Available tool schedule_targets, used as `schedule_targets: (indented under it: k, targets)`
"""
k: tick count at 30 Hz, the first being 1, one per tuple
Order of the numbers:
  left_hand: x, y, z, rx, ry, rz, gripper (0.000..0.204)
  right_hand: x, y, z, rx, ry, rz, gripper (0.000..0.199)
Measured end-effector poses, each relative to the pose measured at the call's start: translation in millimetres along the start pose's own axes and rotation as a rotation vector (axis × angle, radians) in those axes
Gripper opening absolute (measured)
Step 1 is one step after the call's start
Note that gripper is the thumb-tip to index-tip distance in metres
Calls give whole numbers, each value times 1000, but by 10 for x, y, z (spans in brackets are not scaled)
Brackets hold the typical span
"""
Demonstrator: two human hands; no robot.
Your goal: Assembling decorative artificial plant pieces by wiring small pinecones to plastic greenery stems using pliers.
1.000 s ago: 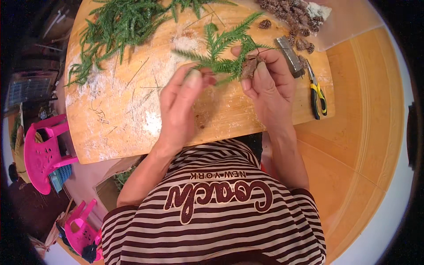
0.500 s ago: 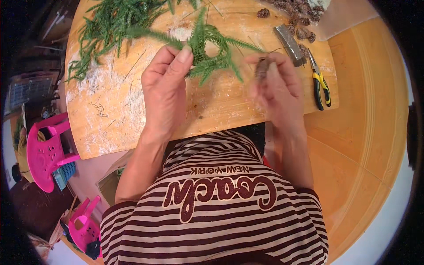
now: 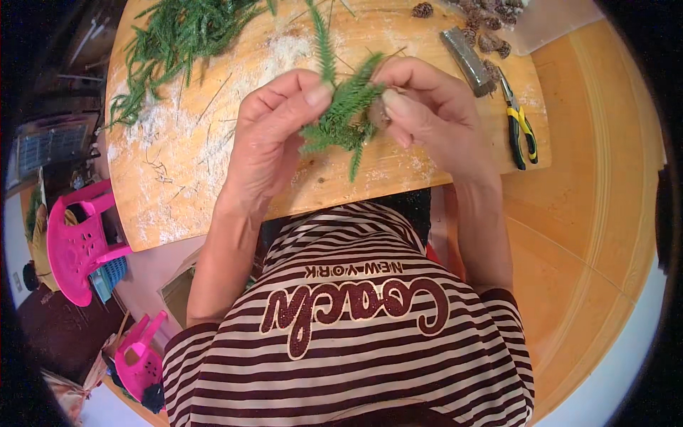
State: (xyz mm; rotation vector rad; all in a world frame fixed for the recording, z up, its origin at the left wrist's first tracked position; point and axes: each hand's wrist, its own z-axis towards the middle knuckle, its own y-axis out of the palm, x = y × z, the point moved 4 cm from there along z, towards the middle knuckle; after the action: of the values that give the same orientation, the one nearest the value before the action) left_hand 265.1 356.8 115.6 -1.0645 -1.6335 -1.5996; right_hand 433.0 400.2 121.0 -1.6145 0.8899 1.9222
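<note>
At the upper centre of the head view, a green sprig [image 3: 347, 107] is held above the table [image 3: 192, 206], between two bare hands. It is pinched by the left hand [image 3: 274, 117], its thumb pressed against bent fingers. By the right hand [image 3: 437, 103], curled nearly closed, a brown piece [image 3: 379, 114] seems to be gripped against the sprig's right side; it is too blurred to be named surely. The step in hand is judged to be the bringing together of the two; a steady left pinch and a fine adjustment by the right fingertips seem called for. Short, bristly needles are borne by the sprig, as by the heaped greenery [image 3: 192, 32] at upper left. Smooth, pale wood is dusted with white powder [image 3: 284, 53]. At upper right, rough, rounded pine cones [image 3: 491, 44], a grey bundle [image 3: 466, 60] and yellow-and-black pliers [image 3: 518, 117] are seen.
</note>
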Motion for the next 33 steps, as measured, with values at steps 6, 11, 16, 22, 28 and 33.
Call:
schedule_targets:
  k: [6,11,16,22,28,33]
  targets:
    - [-27,55,-11,325,101,-89,32,74,33,-86,120,-129,67,17]
    - [-20,-14,-138,422,258,333,35,155,-27,-132,109,-164,240,19]
    - [-45,101,-197,240,52,242,36,230,-59,-150,126,-182,450,23]
    - [-116,207,-186,111,-33,170,33,273,-45,-162,234,-153,527,26]
    - [-141,240,-121,136,-49,-46,27,386,-14,-198,220,-89,588,26]
    - [-197,195,-134,114,-19,-159,24,444,40,-204,242,-83,636,26]
